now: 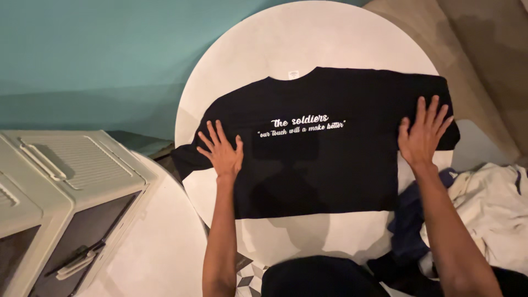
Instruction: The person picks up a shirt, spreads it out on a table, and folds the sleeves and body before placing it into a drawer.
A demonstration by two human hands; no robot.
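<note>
Head view, looking down. Counted: one black T-shirt, one round white table, two hands, two pale storage boxes, one heap of loose garments.

Containers: larger storage box at lower left, cream plastic, ribbed lid shut, dark see-through front panel with a handle; contents not discernible. Second box just beside it at the frame edge, only partly in view; contents likewise not discernible.

T-shirt: spread flat across the table, collar toward the far edge, hem toward the near edge. Plain black fabric with two short lines of white script across the chest. Sleeve on the left side drooping over the table rim; right sleeve reaching the opposite rim.

Left hand: flat, fingers splayed, palm pressed on the shirt near the left sleeve; grasping nothing.

Right hand: flat, fingers splayed, palm pressed on the shirt near the right sleeve; grasping nothing.

Garment heap at lower right, just beside the right forearm: off-white cloth over dark blue cloth, crumpled, apart from the shirt.

Teal wall behind the table.
</note>
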